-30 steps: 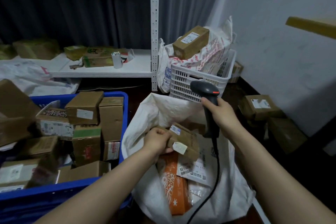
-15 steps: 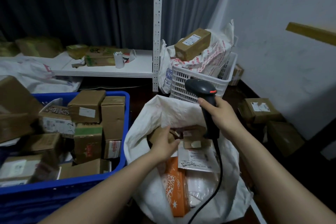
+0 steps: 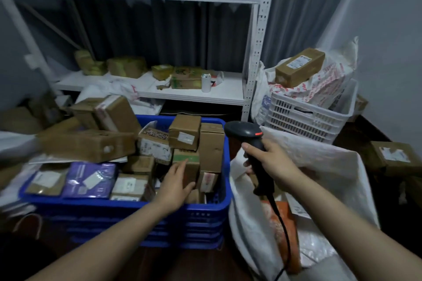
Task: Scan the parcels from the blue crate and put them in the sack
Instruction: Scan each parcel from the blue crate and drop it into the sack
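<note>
The blue crate stands at lower left, packed with several cardboard parcels. My left hand reaches into its right side with fingers straight, touching a brown parcel with a green top. It holds nothing. My right hand grips the black barcode scanner by its handle, above the left rim of the white sack. The scanner cable hangs down over the sack. Inside the sack lie an orange packet and other parcels, partly hidden by my right arm.
A white metal shelf with boxes and a white roll stands behind the crate. A white plastic basket with bags and a long box sits behind the sack. Cardboard boxes lie on the floor at right. Larger boxes pile on the crate's left.
My left hand let go of the small brown parcel in the sack and moved left into the blue crate. The view swung left and up. My right hand kept the scanner.
</note>
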